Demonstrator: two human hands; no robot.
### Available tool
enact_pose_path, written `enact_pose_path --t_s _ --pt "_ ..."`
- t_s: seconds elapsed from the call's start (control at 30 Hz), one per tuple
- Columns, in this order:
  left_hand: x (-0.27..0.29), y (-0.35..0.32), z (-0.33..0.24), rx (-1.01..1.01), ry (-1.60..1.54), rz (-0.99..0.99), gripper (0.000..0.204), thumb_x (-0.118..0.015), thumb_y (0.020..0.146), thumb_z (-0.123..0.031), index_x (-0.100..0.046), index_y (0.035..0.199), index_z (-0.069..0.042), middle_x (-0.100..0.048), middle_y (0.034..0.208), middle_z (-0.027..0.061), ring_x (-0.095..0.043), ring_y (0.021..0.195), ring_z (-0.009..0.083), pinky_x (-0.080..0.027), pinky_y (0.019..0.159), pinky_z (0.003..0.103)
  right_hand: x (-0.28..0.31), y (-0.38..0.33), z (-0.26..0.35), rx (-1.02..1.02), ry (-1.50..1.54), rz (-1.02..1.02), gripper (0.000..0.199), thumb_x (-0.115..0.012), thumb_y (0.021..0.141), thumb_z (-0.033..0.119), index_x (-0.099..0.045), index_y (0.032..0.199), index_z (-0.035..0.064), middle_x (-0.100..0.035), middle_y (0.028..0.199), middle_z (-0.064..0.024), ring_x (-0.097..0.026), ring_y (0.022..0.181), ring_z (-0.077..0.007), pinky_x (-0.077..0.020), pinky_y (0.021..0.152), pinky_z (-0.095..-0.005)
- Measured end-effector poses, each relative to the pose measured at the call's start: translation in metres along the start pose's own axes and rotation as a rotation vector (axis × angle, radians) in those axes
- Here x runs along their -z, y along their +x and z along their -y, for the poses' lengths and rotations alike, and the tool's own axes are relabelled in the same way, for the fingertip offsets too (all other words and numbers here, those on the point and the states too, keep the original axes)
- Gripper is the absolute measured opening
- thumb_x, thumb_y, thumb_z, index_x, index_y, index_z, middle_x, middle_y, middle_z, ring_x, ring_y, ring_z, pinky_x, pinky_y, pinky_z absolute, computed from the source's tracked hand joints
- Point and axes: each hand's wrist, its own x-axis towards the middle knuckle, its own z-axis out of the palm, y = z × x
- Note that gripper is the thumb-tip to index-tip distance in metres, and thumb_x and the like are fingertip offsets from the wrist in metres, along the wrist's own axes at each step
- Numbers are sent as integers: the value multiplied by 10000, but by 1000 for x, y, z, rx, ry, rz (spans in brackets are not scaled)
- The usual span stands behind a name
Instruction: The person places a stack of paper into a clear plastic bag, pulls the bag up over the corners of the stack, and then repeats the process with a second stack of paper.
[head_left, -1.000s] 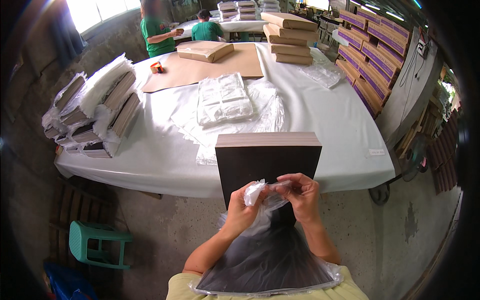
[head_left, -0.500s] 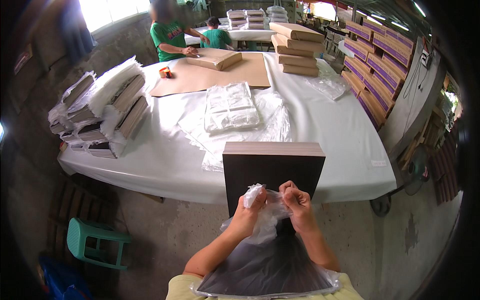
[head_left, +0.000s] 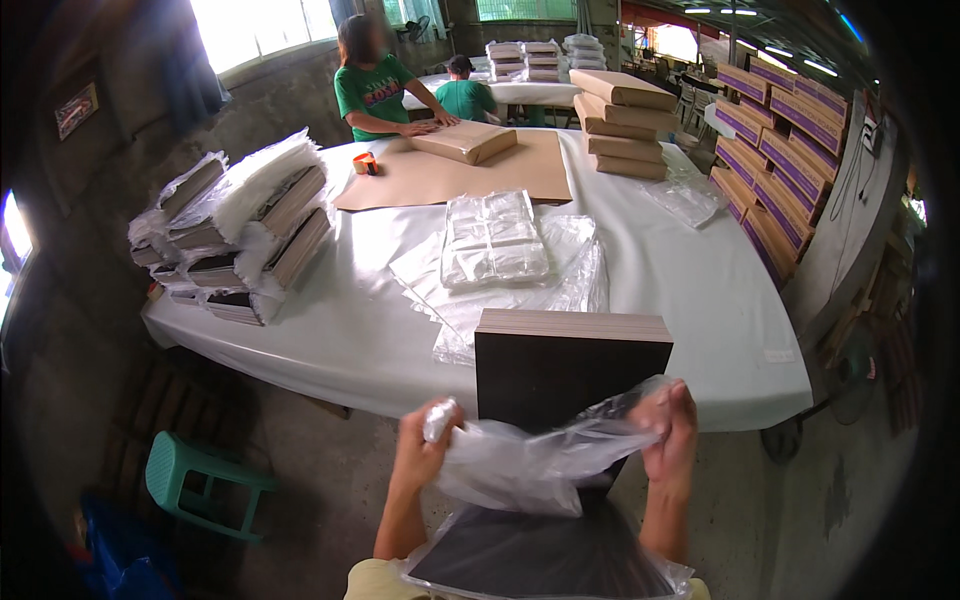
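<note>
Translucent plastic film (head_left: 525, 465) hangs between the two hands, in front of the person's body, its long axis running left to right and rising slightly toward the right. The left hand (head_left: 424, 440) and right hand (head_left: 668, 425) are at its opposite ends, nearly level — neither is nearer, since both reach it. The left fingers are clenched round a crumpled white wad (head_left: 439, 420) that looks like bunched film; the right fingers, curled and blurred, seem to be grasping the other end, though the exact pinch cannot be made out.

Below the film, close to the body, is a black board (head_left: 540, 555) under a plastic cover. Beyond the hands stands an upright black block (head_left: 570, 365) with pale layered edges, partly hidden by the film — what it rests on cannot be seen. Farther out, the white-covered counter (head_left: 720, 340) carries plastic packets (head_left: 495, 240).

Cartons (head_left: 775, 155) at the right bear purple bands with printed lettering, a co-worker's green shirt (head_left: 372, 95) has lettering on the chest, and a small pale label (head_left: 778, 355) at the counter's right is too faint to read.
</note>
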Motion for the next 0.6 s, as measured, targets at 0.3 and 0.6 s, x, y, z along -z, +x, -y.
enact_pose_path --t_s 0.3,0.6 --pt "-22 21 -76 -427 -92 396 932 -797 569 -206 -258 1312 -46 -561 1059 141 -525 1002 246 -406 849 351 -28 -8 -25 31 -653 286 114 -593 815 120 -603 781 11 -609 672 -27 -498 629 -29 -389 565 -178" --pt "-66 -1 -57 -1 -292 1153 472 -666 711 -97 -511 1152 -31 -619 819 100 -574 692 137 -453 679 251 -14 -5 1 -27 -329 147 236 -517 863 243 -484 732 50 -386 441 11 -444 374 -96 -422 466 -228"
